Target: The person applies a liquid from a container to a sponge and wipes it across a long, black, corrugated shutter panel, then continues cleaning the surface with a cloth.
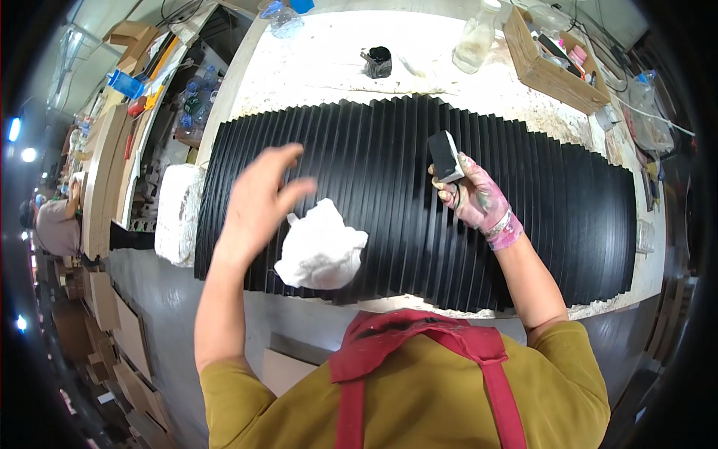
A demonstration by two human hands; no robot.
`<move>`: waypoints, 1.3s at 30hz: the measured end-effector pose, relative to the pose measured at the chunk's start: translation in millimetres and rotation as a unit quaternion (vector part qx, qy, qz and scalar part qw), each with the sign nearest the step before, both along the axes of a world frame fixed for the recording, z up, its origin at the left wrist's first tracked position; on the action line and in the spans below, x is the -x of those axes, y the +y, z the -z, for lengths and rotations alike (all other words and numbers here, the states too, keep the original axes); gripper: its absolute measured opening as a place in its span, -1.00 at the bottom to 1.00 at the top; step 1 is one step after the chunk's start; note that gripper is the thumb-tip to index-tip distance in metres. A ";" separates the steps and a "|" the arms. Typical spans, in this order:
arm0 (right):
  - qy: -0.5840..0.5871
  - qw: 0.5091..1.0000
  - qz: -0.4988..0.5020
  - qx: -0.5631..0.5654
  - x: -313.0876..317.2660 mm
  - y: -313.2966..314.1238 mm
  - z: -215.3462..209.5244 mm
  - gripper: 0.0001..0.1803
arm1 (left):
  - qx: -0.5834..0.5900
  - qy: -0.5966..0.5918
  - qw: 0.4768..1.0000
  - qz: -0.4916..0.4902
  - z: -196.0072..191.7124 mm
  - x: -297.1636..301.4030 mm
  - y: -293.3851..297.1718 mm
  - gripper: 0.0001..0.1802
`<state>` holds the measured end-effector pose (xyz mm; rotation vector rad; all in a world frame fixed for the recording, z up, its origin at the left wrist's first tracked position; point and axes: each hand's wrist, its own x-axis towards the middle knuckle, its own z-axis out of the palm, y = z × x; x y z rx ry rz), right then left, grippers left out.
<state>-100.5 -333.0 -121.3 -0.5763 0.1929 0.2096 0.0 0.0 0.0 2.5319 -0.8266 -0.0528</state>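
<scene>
A wide row of long black strips (359, 150), set side by side, lies across the table in front of me. Above their left part is my left hand (262, 191), bare, with thumb and fingers apart and holding nothing. Just right of it a crumpled white cloth (323, 247) rests on the strips. My right hand (482, 198), in a pink-stained glove, grips a small sponge block (446, 159) with a black face and a white side. The block is tilted up over the strips. Whether it touches them I cannot tell.
Behind the strips stand a small black-stained cup (379, 63), a cloudy bottle (476, 37) and a cardboard box (553, 63) of small items. A white wrapped block (178, 215) sits by the left end. Another person (58, 224) is at far left, beside shelving.
</scene>
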 end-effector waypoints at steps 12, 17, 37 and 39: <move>0.010 0.997 0.038 0.066 -63.3 15.6 -5.9 -0.59 | -0.011 -0.085 0.994 -0.069 103.1 -245.0 -151.0 -0.59; 0.027 0.993 0.020 0.113 -95.6 12.5 -4.0 -0.68 | -0.013 -0.068 0.998 0.010 124.2 -262.0 -167.9 -0.63; 0.107 0.983 0.075 0.128 -253.7 -3.3 7.0 -0.58 | 0.407 0.341 0.833 -0.153 104.4 -282.1 -146.0 -0.82; 0.095 0.983 0.091 0.127 -253.1 -5.5 14.7 -0.57 | 0.407 0.383 0.815 -0.154 101.7 -276.8 -146.5 -0.79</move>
